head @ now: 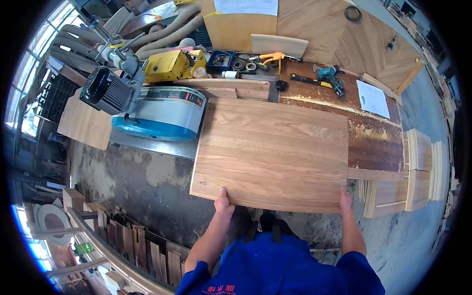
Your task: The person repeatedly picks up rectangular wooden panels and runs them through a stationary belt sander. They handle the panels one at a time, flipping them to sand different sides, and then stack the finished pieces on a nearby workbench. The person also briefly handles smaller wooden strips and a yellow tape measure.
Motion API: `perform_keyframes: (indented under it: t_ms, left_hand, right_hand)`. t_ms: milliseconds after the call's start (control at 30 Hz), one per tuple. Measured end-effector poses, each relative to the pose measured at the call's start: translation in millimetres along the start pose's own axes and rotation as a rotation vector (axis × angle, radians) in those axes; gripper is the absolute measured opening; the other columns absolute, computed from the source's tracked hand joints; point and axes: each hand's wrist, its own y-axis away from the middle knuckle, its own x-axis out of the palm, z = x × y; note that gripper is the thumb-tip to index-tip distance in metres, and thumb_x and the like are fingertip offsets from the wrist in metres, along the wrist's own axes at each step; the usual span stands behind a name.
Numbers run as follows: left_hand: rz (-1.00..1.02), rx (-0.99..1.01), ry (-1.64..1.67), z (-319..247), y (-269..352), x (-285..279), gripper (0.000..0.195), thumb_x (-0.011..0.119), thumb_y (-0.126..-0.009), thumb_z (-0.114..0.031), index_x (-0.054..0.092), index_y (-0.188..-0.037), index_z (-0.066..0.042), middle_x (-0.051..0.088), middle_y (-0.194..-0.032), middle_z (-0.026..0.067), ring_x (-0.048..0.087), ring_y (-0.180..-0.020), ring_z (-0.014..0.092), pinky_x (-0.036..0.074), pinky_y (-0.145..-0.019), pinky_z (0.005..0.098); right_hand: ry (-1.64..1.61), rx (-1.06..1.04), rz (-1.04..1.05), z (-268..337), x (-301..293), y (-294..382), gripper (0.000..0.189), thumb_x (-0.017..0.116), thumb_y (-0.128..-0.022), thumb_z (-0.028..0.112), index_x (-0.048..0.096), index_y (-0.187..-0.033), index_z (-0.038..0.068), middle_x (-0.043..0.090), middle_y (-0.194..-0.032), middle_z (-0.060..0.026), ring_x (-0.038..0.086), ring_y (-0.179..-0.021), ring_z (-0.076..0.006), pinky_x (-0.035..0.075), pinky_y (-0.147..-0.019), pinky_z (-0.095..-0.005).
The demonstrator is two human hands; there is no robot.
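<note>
A wide wooden panel (273, 155) with brown grain lies across the machine table and workbench, its near edge jutting out towards me. My left hand (224, 202) grips that near edge left of its middle, thumb on top and fingers hidden beneath. At the near right corner, my right hand (345, 200) holds the panel's side edge. Close beyond the panel's left side is a machine with a blue and white hood (158, 118). A grey electric motor (107, 90) on a metal arm sits above that machine.
On the workbench (376, 155) are a cordless drill (332, 79), a paper sheet (373, 99), an orange air blow gun (271, 56) and a yellow metal box (166, 64). Stacked wooden panels (391, 199) stand at the right. Wood offcuts (138, 243) fill a rack at lower left.
</note>
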Motion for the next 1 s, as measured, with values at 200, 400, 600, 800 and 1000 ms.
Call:
perform_keyframes:
  t_ms: [200,400,600,800,1000]
  left_hand:
    - [-0.034,0.031,-0.021,-33.1,0.0,1.0,0.046,0.057,-0.093,-0.026,0.044,-0.13,-0.002,0.053,-0.126,0.0139,0.053,-0.113,0.028,0.045,-0.095,0.0476]
    - [-0.007,0.068,-0.062,-56.1,-43.1,-27.9,0.047,0.058,-0.093,-0.026,0.045,-0.128,0.001,0.053,-0.126,0.0133,0.054,-0.111,0.028,0.048,-0.091,0.0479]
    - [0.053,0.093,-0.065,-81.3,-60.6,-37.6,0.048,0.057,-0.093,-0.03,0.045,-0.128,0.001,0.053,-0.126,0.0129,0.056,-0.108,0.029,0.05,-0.088,0.0478]
    - [0.032,0.089,-0.126,-114.2,-57.7,-39.3,0.049,0.056,-0.093,-0.032,0.043,-0.132,-0.006,0.051,-0.128,0.0127,0.054,-0.11,0.031,0.048,-0.087,0.0539]
    - [-0.063,0.166,-0.258,-116.2,-44.4,-38.1,0.05,0.057,-0.091,-0.04,0.045,-0.124,-0.005,0.055,-0.115,0.0118,0.058,-0.097,0.028,0.051,-0.073,0.0474]
  right_hand:
    - [-0.087,-0.074,0.02,0.2,29.7,10.1,0.046,0.052,-0.092,0.04,0.061,-0.097,-0.004,0.065,-0.09,-0.0123,0.058,-0.086,-0.0201,0.045,-0.078,-0.0356]
    - [0.003,-0.062,0.011,34.0,59.5,40.4,0.045,0.05,-0.093,0.039,0.06,-0.096,-0.005,0.064,-0.091,-0.014,0.057,-0.087,-0.0191,0.045,-0.077,-0.0349]
    - [0.096,-0.045,0.03,62.1,76.3,60.2,0.049,0.052,-0.09,0.042,0.061,-0.098,-0.006,0.064,-0.096,-0.0208,0.06,-0.095,-0.0295,0.045,-0.082,-0.0389]
    - [0.234,-0.105,0.093,89.7,89.9,78.3,0.053,0.054,-0.087,0.041,0.053,-0.114,-0.005,0.059,-0.109,-0.0242,0.055,-0.107,-0.0387,0.043,-0.093,-0.0422]
    - [0.592,-0.526,0.15,127.1,75.6,136.3,0.071,0.058,-0.081,0.04,0.033,-0.138,0.006,0.024,-0.147,-0.0219,0.028,-0.134,-0.0366,0.033,-0.106,-0.0458]
